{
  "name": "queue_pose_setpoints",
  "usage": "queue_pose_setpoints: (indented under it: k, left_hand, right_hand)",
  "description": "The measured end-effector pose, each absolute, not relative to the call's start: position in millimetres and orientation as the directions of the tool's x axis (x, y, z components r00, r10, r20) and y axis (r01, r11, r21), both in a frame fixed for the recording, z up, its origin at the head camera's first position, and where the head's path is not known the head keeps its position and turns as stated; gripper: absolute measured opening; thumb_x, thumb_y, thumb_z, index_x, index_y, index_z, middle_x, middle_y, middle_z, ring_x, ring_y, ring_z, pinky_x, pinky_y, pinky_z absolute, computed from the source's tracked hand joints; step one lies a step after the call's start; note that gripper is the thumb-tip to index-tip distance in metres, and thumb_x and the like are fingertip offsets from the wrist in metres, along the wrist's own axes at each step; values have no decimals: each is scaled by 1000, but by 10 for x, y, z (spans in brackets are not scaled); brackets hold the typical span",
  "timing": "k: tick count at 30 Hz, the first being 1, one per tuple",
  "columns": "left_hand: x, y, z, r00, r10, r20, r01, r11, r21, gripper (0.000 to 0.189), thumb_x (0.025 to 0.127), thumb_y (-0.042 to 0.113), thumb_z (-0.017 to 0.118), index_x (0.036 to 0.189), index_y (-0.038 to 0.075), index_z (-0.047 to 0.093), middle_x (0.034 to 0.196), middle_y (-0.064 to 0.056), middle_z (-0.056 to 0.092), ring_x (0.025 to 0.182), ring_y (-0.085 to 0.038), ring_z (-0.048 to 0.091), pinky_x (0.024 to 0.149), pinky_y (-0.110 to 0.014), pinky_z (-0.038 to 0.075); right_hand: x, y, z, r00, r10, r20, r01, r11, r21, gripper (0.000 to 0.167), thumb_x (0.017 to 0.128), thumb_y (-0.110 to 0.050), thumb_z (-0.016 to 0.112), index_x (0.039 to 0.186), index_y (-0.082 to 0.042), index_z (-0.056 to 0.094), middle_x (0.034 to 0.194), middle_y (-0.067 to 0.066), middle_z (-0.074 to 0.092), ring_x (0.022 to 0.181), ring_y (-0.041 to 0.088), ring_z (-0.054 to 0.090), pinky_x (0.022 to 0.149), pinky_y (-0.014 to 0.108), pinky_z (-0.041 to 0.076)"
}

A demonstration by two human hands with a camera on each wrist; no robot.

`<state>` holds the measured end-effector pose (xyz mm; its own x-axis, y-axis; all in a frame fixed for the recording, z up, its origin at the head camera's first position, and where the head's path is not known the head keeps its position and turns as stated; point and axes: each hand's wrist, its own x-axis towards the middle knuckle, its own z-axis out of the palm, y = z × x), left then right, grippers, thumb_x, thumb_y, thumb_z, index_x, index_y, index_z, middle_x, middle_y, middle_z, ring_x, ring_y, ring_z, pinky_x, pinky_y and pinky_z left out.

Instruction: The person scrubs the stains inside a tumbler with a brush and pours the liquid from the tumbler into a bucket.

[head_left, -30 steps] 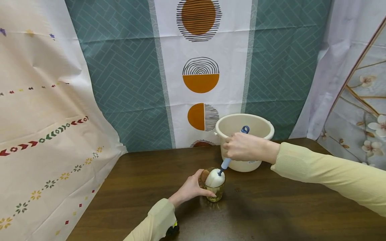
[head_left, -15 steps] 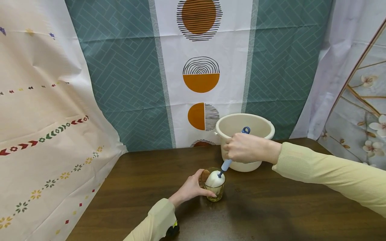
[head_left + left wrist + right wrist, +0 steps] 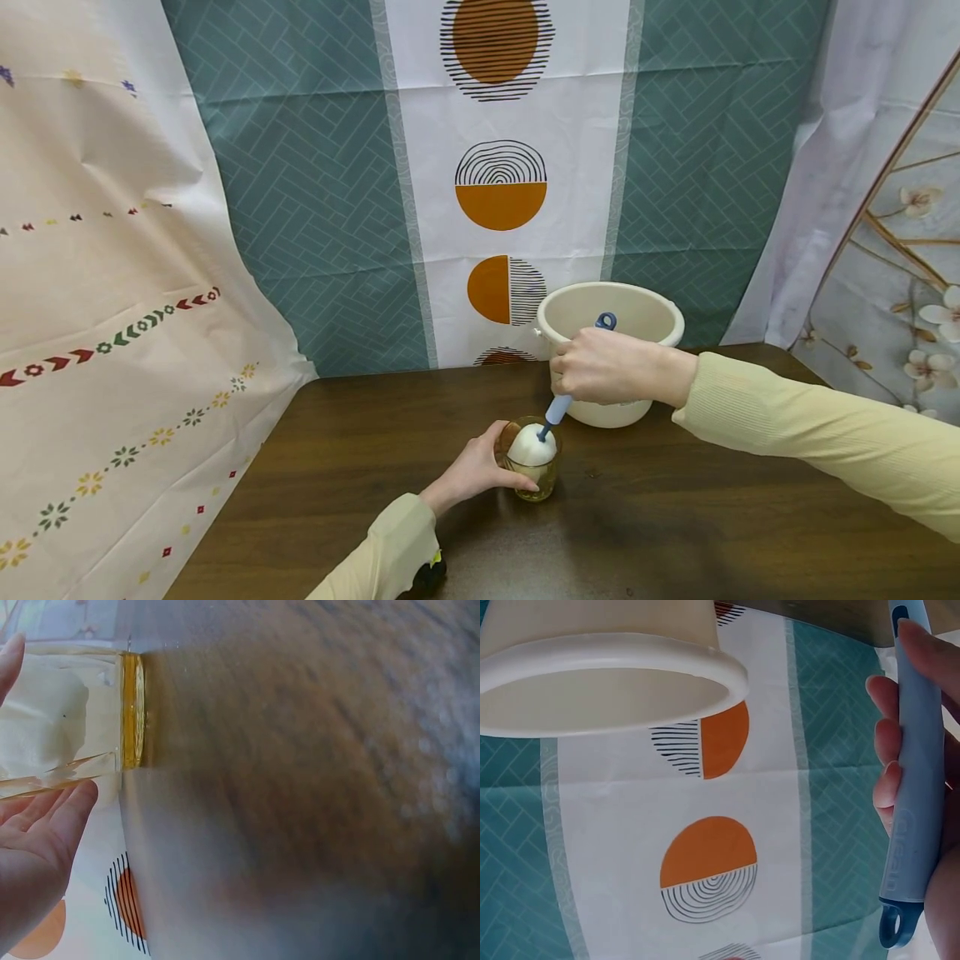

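Note:
My left hand holds an amber drinking glass on the table, thumb on the near side and fingers round the far side. Inside the glass sits the white sponge head of a cup brush, its rounded top rising above the rim. The brush's light blue handle slants up and to the right, gripped by my right hand with the dark blue hanging loop sticking out above the fist. Through the clear wall of the glass, the left wrist view shows the pale sponge.
A cream bucket stands at the back of the dark wooden table, directly behind my right hand. Patterned cloths hang behind and at both sides. A small dark object shows at my left wrist.
My right hand has shifted slightly left, and the brush handle and sponge have moved left within the glass. My left hand and the glass stay almost in place.

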<state>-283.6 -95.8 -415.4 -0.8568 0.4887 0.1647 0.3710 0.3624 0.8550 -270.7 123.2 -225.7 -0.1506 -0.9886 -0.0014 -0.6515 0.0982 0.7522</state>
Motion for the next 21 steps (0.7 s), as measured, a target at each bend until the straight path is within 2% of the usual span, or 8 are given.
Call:
queue_pose_setpoints:
  k: [14, 21]
  left_hand:
    - [-2835, -958, -4146, -857, 483, 180, 394, 389, 833, 74, 64, 31, 83, 123, 11, 43, 110, 3, 54, 95, -12, 53, 76, -31, 43]
    - [-2834, -957, -4144, -855, 484, 189, 401, 383, 832, 74, 64, 31, 83, 123, 12, 43, 111, 4, 55, 95, -12, 53, 77, -32, 43]
  right_hand:
    - [-2705, 1163, -2190, -181, -983, -10, -628, 108, 771, 5, 77, -23, 70, 73, -22, 68, 67, -2, 56, 62, 14, 53, 47, 29, 43]
    - [-2738, 1140, -2164, -189, -982, 31, -612, 142, 778, 4, 75, -26, 71, 72, -24, 68, 70, -4, 56, 62, 16, 51, 47, 28, 40]
